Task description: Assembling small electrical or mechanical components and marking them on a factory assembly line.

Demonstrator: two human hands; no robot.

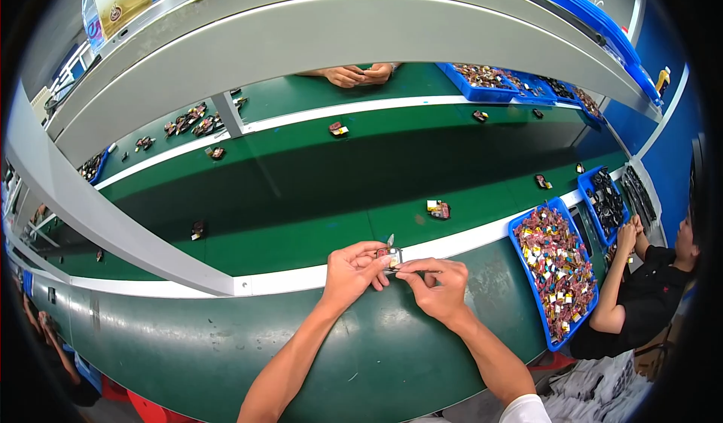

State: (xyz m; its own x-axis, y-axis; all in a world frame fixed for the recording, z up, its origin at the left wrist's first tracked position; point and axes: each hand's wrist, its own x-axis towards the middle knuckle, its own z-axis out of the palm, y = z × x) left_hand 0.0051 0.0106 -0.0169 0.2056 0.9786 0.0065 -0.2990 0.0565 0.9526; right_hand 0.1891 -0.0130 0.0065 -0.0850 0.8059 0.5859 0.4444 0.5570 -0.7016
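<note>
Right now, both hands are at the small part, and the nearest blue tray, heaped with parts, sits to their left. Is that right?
Not quite: the side is wrong. The head view shows the nearest blue tray, heaped with parts, to the right of both hands. The left hand and right hand are indeed at the small part.

Gray overhead shelf (361, 31), tan package (123, 1) (at its left), blue wall (669, 156), black-shirted co-worker (639, 302)
</note>
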